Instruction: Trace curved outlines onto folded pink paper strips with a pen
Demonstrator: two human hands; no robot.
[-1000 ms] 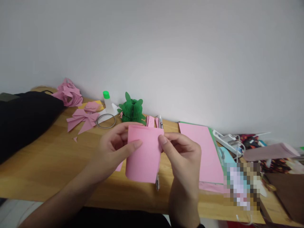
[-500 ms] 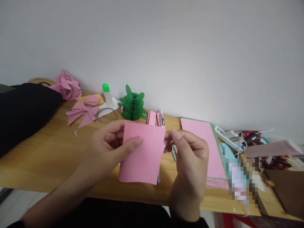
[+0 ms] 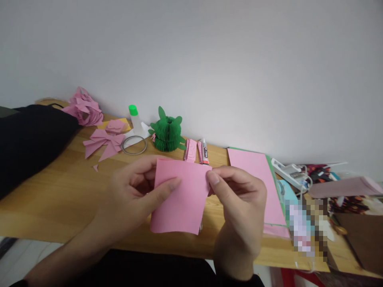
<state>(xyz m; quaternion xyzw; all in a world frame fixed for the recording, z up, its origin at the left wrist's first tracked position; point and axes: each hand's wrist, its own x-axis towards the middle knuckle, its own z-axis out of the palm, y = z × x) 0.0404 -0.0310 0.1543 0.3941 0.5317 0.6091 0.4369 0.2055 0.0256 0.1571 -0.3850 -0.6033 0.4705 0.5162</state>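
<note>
A folded piece of pink paper is held upright above the front of the wooden table. My left hand grips its left side, the thumb lying across the front and the fingers behind. With thumb and forefinger, my right hand pinches the paper's upper right edge. Just beyond its top edge lie small pink paper strips and a glue tube. A green honeycomb paper figure with leaf-shaped pieces stands behind, near the wall.
To the left are a pink paper bow, a metal ring, a green-capped bottle, crumpled pink paper and a black bag. At right are pink sheets, a white power strip and a brown board.
My right hand came off the paper's right edge half a second ago and is now pinching that edge again. My left hand has kept its hold; the view has shifted slightly.
</note>
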